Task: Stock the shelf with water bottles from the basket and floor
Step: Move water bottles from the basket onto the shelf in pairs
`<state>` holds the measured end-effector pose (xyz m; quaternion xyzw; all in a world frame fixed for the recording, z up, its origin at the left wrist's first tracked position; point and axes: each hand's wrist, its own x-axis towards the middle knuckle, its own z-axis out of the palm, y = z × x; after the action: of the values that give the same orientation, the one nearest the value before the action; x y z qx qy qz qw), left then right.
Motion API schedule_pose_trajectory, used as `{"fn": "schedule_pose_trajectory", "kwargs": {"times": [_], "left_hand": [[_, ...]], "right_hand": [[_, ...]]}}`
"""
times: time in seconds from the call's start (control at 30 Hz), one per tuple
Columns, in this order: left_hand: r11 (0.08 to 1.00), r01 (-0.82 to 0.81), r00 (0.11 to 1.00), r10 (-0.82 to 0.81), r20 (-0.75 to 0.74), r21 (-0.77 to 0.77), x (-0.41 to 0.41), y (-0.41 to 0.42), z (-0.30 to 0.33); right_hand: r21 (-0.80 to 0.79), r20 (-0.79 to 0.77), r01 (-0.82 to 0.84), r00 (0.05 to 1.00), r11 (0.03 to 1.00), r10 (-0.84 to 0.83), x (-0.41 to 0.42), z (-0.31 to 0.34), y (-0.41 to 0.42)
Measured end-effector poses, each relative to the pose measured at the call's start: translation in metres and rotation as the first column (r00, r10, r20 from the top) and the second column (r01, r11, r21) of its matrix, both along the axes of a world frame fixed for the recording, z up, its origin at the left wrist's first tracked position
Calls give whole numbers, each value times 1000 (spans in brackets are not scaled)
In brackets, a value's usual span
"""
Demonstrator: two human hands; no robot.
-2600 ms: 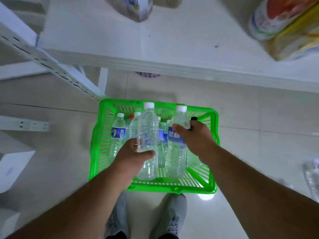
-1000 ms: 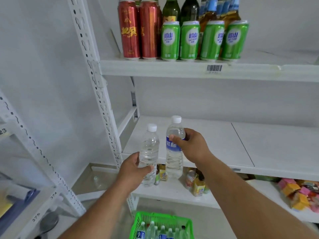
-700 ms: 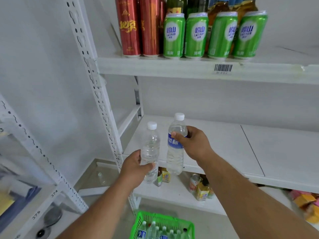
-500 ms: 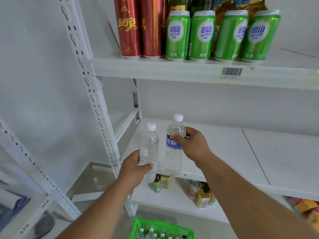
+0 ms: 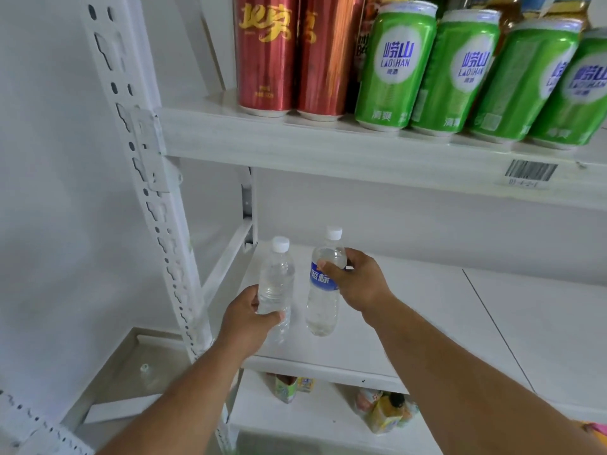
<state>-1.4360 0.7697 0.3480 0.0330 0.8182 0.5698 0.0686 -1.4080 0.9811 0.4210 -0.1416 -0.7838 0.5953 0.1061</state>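
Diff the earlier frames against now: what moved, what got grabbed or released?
Both bottles came up out of the green basket and forward over the middle shelf. The left hand still grips the unlabelled bottle; the right hand still grips the blue-label bottle. Neither is visibly set down yet; nothing was released. The cans on the upper shelf are unchanged.

White shelf (image 5: 427, 310) on a white upright post (image 5: 154, 198) punched with dark slots. One clear bottle (image 5: 274, 284) has a white cap and no label; the other bottle (image 5: 323, 287) is clear too, white cap, blue label with white characters. On the shelf above, red cans (image 5: 266, 54) with gold lettering and green cans (image 5: 394, 70) with a white circle and blue writing. There's a black-and-white barcode sticker (image 5: 529, 172) on the edge.
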Motion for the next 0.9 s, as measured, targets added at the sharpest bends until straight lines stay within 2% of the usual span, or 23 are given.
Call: {"fn": "schedule_pose_trajectory", "kwargs": {"times": [0.4,0.67,0.9], "left_hand": [[997,-52,997,55,-53,54,-88,20,-18],[993,-66,992,75,-106,93,-174,49,-44],[997,-76,986,77,-146,14,-228,65,-67]], "right_hand": [[-19,28,-23,999,1000,24,-97,-27,18],[24,12,-45,999,999,45,-166,-54,36],[82,-10,-53,998,995,54,-214,-75,44]]}}
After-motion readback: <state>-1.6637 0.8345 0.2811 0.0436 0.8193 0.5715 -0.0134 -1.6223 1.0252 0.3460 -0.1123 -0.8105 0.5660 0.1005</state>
